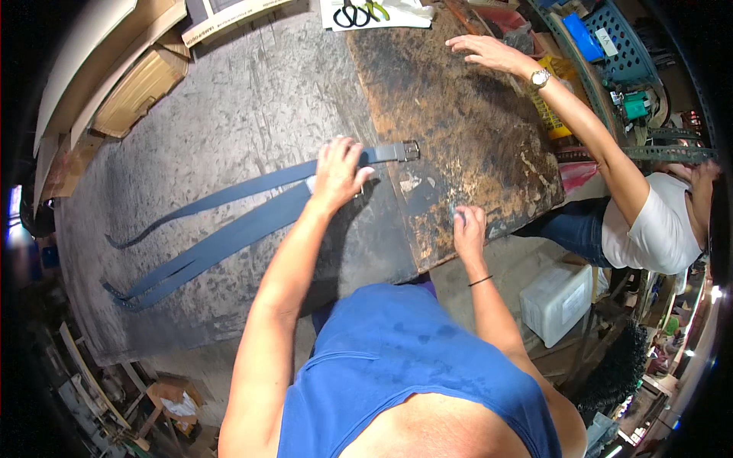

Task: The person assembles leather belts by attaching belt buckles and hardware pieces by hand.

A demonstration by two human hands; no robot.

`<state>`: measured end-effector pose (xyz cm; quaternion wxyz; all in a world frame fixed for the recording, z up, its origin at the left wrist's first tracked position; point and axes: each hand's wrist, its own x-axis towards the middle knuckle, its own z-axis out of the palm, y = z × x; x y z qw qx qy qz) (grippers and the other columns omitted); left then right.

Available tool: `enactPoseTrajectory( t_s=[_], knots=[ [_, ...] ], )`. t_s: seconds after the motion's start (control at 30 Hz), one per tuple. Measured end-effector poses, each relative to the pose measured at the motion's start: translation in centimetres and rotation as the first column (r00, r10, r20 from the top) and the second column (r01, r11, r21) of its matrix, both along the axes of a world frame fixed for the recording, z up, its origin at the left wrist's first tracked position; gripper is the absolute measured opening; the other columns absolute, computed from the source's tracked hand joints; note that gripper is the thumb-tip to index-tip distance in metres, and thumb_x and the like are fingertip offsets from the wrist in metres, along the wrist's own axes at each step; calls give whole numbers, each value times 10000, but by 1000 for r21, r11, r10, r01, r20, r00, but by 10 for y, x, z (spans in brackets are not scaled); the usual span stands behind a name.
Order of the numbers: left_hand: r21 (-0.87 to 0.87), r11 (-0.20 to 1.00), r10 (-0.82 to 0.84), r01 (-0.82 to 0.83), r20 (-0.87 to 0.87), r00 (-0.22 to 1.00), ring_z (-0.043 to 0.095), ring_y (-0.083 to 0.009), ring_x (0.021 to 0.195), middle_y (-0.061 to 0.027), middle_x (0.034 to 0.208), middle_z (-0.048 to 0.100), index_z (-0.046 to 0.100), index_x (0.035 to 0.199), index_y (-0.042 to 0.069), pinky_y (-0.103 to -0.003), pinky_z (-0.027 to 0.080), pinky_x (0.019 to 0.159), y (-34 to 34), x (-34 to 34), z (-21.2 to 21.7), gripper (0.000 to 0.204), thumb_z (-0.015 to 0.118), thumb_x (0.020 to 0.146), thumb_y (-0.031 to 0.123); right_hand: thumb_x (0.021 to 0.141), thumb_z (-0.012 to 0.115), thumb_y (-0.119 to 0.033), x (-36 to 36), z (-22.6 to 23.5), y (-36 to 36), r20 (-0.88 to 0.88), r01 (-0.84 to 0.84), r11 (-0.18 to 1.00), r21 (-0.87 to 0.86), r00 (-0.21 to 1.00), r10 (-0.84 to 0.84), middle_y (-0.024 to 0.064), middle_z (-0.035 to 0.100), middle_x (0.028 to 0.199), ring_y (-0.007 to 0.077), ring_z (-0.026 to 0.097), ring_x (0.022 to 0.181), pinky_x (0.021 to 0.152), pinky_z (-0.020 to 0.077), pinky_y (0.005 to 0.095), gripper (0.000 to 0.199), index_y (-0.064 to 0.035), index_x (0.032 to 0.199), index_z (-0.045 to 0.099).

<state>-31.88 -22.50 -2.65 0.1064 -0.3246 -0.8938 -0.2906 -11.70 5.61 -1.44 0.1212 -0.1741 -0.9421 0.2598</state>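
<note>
My left hand [338,174] lies spread and flat on the dark blue belt [229,229], pressing it to the worktable [229,99] just short of the metal buckle [410,150], which rests on the edge of the stained board [458,114]. The belt runs away to my left in long strips that fan apart toward their tails, with a thinner strap [221,195] curving off above them. My right hand [468,231] sits on the near edge of the board with the fingertips drawn together; whether they pinch something small I cannot tell. The belt looks like soft, limp leather or webbing to me: light, easy to bend, likely to slide on the worn tabletop unless held down, and heavier only at the buckle. I judge the best hold is where my palm is now, close behind the buckle, where the strap is doubled and firmer; the free tails would just flop. Across the board another person's hand [489,52], wearing a wristwatch [540,78], rests flat, and scissors [353,14] lie on white paper [405,15] at the far edge.
</note>
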Motion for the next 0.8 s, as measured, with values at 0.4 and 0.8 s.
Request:
enactPoseTrajectory(
  t_s=[0.4,0.8],
  knots=[
    [-226,974,60,-24,151,987,561,-292,1025,-103,1041,594,594,1200,85,-433,432,868,35,-26,-4,521,755,796,373,857,713,-232,-22,22,-11,-65,-101,995,28,993,102,169,573,1209,357,521,1158,992,410,468,417,-24,1204,614],
    [-155,959,254,-238,91,963,588,-302,869,-98,909,549,621,1129,143,-436,485,744,-35,-67,-34,474,722,797,467,912,635,-172,-443,10,-39,-171,-365,909,-201,927,334,186,672,1035,367,652,966,821,523,435,221,-41,1090,626]
  ],
)
